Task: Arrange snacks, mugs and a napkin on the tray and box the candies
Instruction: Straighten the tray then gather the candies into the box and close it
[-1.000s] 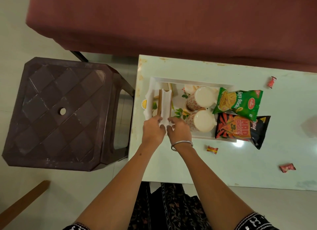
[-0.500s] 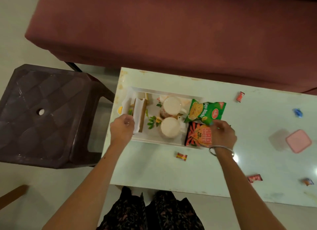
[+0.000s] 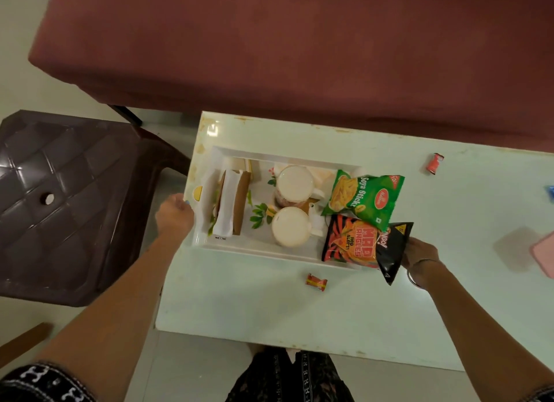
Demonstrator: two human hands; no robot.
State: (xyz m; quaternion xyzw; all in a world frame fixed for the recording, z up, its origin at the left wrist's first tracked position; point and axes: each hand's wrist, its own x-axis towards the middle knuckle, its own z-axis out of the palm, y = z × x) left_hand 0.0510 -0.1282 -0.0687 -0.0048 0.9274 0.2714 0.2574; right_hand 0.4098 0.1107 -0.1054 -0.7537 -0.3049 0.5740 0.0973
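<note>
A white tray [image 3: 263, 249] lies at the left end of the pale table [image 3: 269, 308]. On it are a folded white napkin [image 3: 225, 205], two cream mugs [image 3: 294, 182] [image 3: 290, 227], a green snack packet [image 3: 367, 199] and a red-and-black snack packet [image 3: 355, 243] that overhangs the tray's right end. My left hand [image 3: 174, 214] grips the tray's left rim. At the tray's right end is my right hand [image 3: 419, 251], its fingers hidden under the black packet. Wrapped candies lie loose on the table: an orange one [image 3: 316, 282] and a red one [image 3: 434, 163].
A pink box [image 3: 544, 256] and a blue candy [image 3: 551, 193] are cut off at the right edge. A dark plastic stool [image 3: 69, 197] stands left of the table, a maroon sofa [image 3: 299, 56] behind it. My knees are under the table's near edge.
Both hands left the napkin. The left went to the tray's left rim; the right crossed over the packets to the tray's right end.
</note>
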